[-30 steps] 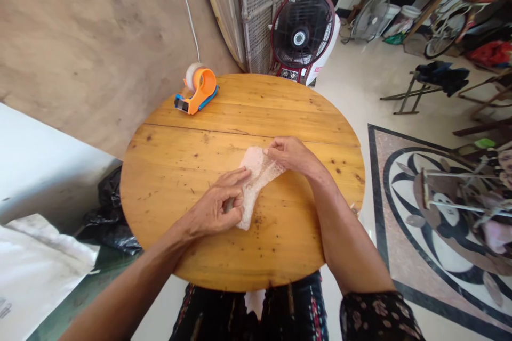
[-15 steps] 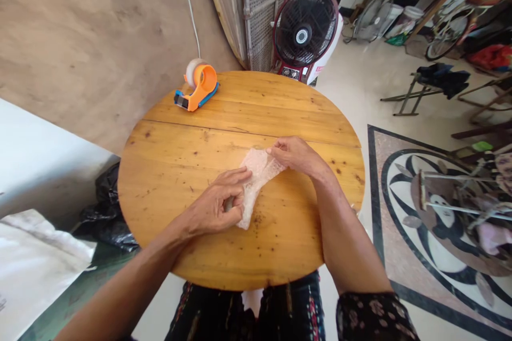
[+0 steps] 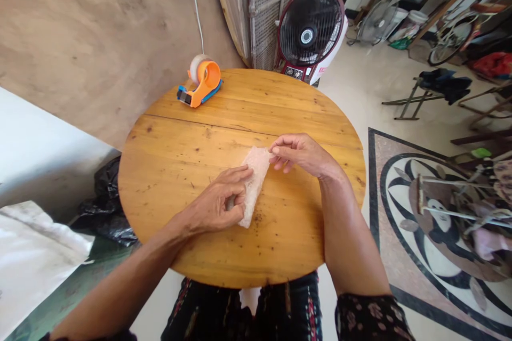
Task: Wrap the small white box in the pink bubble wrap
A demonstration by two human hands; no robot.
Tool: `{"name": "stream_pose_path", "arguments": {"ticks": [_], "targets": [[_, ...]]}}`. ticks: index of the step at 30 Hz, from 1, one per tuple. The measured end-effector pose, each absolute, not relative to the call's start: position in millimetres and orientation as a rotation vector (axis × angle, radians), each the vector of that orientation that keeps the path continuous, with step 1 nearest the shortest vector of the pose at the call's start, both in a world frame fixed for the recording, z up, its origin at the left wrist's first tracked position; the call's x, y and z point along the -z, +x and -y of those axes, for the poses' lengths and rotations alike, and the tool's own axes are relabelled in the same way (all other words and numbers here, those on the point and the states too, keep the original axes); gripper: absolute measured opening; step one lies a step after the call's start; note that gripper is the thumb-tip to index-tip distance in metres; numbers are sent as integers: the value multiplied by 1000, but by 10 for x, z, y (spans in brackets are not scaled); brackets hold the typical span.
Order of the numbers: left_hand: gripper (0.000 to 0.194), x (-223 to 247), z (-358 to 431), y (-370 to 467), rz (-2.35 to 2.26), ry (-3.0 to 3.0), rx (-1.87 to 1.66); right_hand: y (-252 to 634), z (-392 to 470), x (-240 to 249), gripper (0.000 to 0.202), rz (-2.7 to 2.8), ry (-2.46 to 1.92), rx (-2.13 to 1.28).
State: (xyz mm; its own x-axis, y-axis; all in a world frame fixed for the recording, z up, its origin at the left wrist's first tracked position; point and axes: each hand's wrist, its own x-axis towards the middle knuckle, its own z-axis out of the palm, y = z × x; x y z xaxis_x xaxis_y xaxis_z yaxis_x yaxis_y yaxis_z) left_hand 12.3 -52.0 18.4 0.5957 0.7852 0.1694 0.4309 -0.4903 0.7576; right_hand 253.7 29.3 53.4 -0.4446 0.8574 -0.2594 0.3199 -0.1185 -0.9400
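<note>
Remotely, I log round wooden table (image 3: 192, 152) first. Fan (image 3: 307, 36) stands beyond it, 1 o'clock. Orange tape dispenser (image 3: 206, 85) on tabletop, 11 o'clock, apart from hands. Left hand (image 3: 218, 200), 8 o'clock of centre: fingers bent, resting on strip's near-left side; pinch, cannot tell. Right hand (image 3: 308, 155), 2 o'clock: fingers loosely curved at strip's 1 o'clock corner; grasp unclear. Pale bubbly strip (image 3: 254, 186) near centre, flat, narrow, slanting 1 to 7. I judge folding mostly done; no tape seen on it. Corner finish, cannot tell.
</note>
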Motion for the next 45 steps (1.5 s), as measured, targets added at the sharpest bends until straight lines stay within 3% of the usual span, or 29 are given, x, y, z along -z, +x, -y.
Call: {"name": "stream_pose_path", "arguments": {"ticks": [13, 26, 36, 41, 45], "targets": [[13, -184, 559, 131, -1033, 2180, -658, 2397, -412, -167, 43, 1871, -1024, -1632], [14, -207, 550, 133, -1030, 2171, -650, 2396, -321, -268, 49, 2363, -1132, -1048], [13, -297, 576, 155, -1055, 2179, -673, 2156, -253, -223, 32, 2569, -1302, -635], [11, -301, 590, 150, -1046, 2245, -761, 2077, -226, -226, 40, 2591, -1454, -483], [10, -242, 564, 131, -1003, 2316, -702, 2061, -230, -190, 58, 2573, -1498, -445]]}}
